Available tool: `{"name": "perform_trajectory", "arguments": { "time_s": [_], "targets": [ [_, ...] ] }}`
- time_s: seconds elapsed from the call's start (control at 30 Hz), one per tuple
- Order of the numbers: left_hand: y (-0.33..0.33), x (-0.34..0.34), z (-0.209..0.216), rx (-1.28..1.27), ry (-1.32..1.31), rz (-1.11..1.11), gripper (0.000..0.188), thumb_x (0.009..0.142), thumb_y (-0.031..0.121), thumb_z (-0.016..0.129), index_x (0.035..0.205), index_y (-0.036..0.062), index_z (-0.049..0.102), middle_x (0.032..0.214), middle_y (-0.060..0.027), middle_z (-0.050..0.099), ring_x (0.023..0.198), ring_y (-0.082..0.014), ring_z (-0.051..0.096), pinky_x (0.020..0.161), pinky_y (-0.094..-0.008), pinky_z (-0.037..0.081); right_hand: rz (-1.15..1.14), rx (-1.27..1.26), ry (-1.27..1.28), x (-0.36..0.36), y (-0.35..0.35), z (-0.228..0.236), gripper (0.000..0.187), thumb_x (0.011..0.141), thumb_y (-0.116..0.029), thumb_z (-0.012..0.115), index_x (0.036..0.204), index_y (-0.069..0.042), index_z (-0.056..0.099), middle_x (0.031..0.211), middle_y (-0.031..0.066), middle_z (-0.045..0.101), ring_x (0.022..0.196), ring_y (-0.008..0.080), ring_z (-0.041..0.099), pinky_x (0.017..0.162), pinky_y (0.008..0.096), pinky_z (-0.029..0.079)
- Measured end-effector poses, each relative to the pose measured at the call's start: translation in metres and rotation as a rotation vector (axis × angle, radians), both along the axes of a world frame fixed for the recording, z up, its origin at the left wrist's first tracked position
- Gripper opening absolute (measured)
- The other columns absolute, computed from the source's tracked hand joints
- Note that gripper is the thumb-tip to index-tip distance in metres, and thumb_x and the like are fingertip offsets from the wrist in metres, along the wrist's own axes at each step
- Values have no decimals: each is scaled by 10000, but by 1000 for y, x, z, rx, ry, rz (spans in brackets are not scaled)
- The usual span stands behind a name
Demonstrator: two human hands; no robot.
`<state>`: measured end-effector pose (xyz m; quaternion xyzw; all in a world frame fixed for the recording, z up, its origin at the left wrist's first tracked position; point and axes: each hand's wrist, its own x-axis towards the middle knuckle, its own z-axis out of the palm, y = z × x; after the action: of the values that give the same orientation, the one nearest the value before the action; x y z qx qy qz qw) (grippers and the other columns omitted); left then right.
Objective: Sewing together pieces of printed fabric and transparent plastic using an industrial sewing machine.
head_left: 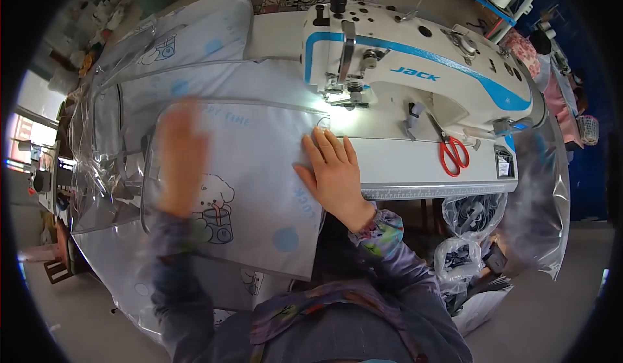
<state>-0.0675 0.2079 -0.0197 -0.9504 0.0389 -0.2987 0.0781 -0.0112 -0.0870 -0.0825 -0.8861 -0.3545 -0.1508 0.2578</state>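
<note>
While left hand [183, 158] appears blurred over panel [259, 168], right hand [337, 176] rests palm-down.

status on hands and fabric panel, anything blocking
Left hand blurred, over printed fabric panel; right hand flat at its right edge. Top right corner by sewing machine. Red-handled scissors farther right, not blocking.

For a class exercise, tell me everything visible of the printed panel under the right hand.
The pale grey panel looks like smooth fabric, roughly rectangular, printed with a cartoon animal, cup, blue dot and lettering. It lies nearly flat, upper right corner near the sewing machine. The right hand rests on its right edge; the blurred left hand is over its left side, contact unclear.
</note>
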Motion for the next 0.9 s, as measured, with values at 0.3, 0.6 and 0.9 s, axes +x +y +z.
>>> {"name": "perform_trajectory", "arguments": {
  "time_s": [0.3, 0.6, 0.9],
  "targets": [
    [-133, 57, -57, -520, 269, -274, 295, 930, 228, 636, 1215, 154, 635, 1267, -39, 600, 1223, -263, 554, 1140, -553, 328, -79, 122, 374, -79, -34, 2, 520, 801, -192, 823, 1214, -5, 568, 1210, 226, 611, 1079, 378, 624, 848, 412, 533],
    [-145, 48, -54, -507, 274, -243, 309, 918, 239, 659, 1203, 124, 627, 1228, -49, 580, 1249, -259, 531, 1130, -578, 337, 303, 706, 1738, -126, -56, -27, 352, 1010, -102, 609, 1331, 29, 547, 1212, 41, 664, 1092, 110, 606, 952, 291, 485],
    [-148, 60, -55, -505, 210, -227, 314, 907, 255, 670, 1185, 111, 656, 1211, -61, 563, 1175, -279, 536, 1120, -559, 354, 218, 751, 1608, -102, -66, -10, 293, 1009, -139, 619, 1269, -5, 596, 1073, 73, 714, 935, 129, 656, 831, 287, 517]
  ]
}}
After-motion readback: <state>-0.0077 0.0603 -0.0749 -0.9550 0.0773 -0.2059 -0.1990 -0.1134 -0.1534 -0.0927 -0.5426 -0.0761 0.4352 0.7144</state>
